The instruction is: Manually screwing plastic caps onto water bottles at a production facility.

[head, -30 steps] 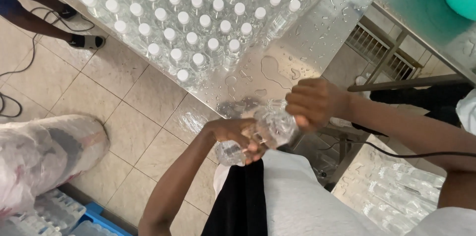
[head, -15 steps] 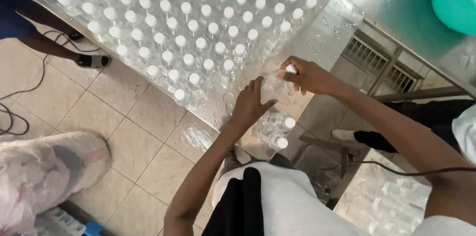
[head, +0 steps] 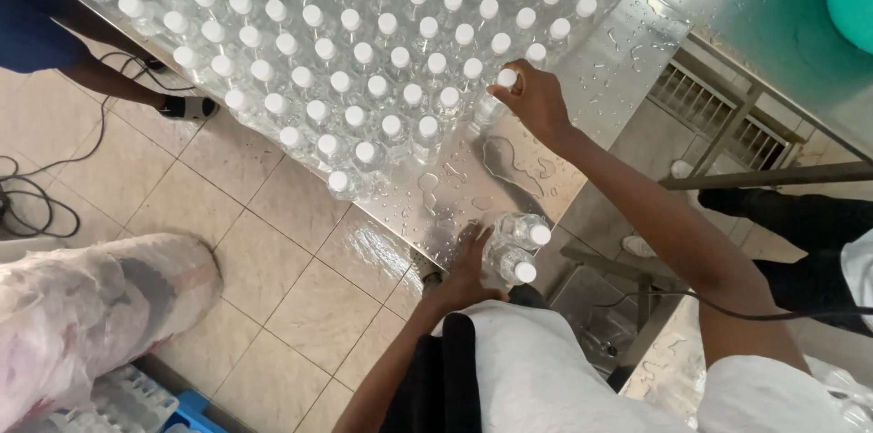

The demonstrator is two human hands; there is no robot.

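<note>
Right hand reaches out over the wet shiny steel table, fingers pinched round the white cap and neck of one clear plastic water bottle at the near edge of the packed block of clear white-capped bottles. That bottle stands upright, long axis vertical, cap up toward the camera, touching its neighbours in the block.

Left hand is low at the table's near edge, clenched round two clear plastic white-capped bottles held side by side. Those two lean: caps point right and slightly up toward the camera, bases toward the palm, long axes roughly across the view.

Step in hand, as a judgement: placing or adjusting one bottle at the edge of the block while two more wait in the other hand. Cannot tell from this view if the right fingers are setting down or lifting. Next move likely calls for a straight vertical motion on the pinched bottle so the neighbours don't tip, and a steady left grip, since the surface is wet and slick.

Nearby: beige tiled floor, a plastic-wrapped bundle lower left, another person's leg and sandal upper left.
</note>
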